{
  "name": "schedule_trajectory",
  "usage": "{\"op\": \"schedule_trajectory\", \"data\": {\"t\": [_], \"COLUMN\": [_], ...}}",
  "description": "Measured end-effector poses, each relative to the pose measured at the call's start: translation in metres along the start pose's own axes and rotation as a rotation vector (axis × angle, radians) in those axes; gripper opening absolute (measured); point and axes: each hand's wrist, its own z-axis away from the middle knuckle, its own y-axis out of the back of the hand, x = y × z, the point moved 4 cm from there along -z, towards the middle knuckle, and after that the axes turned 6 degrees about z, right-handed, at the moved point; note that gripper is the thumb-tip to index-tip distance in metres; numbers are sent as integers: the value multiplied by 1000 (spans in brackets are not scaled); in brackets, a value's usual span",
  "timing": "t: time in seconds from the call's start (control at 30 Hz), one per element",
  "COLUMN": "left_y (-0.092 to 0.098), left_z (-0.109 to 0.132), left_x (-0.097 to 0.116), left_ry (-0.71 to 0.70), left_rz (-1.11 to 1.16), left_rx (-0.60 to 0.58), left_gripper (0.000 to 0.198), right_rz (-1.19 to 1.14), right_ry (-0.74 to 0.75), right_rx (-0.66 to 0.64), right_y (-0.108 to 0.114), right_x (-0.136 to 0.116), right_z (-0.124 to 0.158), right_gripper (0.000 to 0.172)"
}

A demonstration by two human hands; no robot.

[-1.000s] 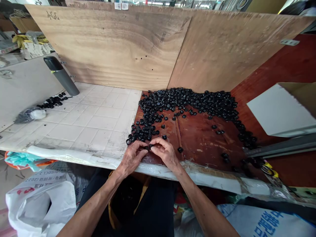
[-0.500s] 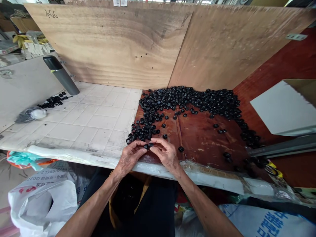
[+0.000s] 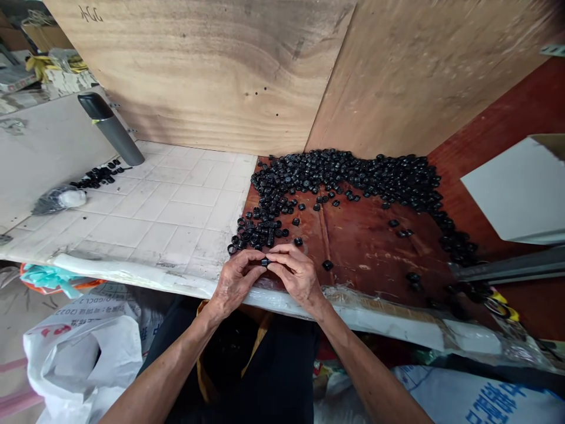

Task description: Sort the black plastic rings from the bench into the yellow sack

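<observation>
Held over the front edge of the tabletop's reddish-brown wooden half [image 3: 366, 247]: a small black cylindrical piece [image 3: 265, 262], plastic-looking, pinched between the fingertips of the left hand [image 3: 238, 277] and the right hand [image 3: 296, 277]. Close together, clamped on opposite sides of it; too small to tell whether one part or two fitted together.

Progress, by judgement: mid-handling for this piece. Apparently left to handle: a long heap of loose, glossy black cylindrical pieces [image 3: 335, 171], curved along the back and down both sides, with stragglers such as a single black piece [image 3: 327, 265] to the right of the hands. Not possible to tell whether any in the heap are already worked. Below the edge, between the legs, a dark open receptacle with a yellow rim [image 3: 204, 380], too dark inside for a tally.

On the pale tiled half [image 3: 189, 206]: a grey cylindrical bottle with a black cap [image 3: 117, 135], a smaller cluster of black pieces [image 3: 99, 176] and a clear plastic bag with dark contents [image 3: 48, 201]. Bounding the back, a tall plywood panel [image 3: 198, 70]. Crowding the right side, well apart from the hands: a white cardboard box [image 3: 512, 188] and a grey metal bar [image 3: 507, 271].
</observation>
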Motion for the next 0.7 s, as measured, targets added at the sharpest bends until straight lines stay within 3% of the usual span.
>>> {"op": "schedule_trajectory", "data": {"t": [0.1, 0.27, 0.5, 0.63, 0.7], "left_y": [0, -1, 0, -1, -1], "left_z": [0, 1, 1, 3, 3], "left_x": [3, 6, 2, 1, -1], "left_ry": [-24, -74, 14, 13, 34], "left_rz": [-77, -157, -19, -33, -1], "left_rx": [-8, -27, -19, -41, -32], "left_gripper": [19, 20, 19, 20, 20], "right_rz": [30, 72, 164, 228, 201], "right_ry": [-66, -214, -89, -149, -163], "right_rx": [-7, -39, -117, -86, -80], "right_y": [-2, -7, -6, -7, -7], "right_x": [7, 19, 5, 9, 8], "right_z": [3, 10, 8, 7, 7], "right_gripper": [14, 29, 18, 45, 37]}}
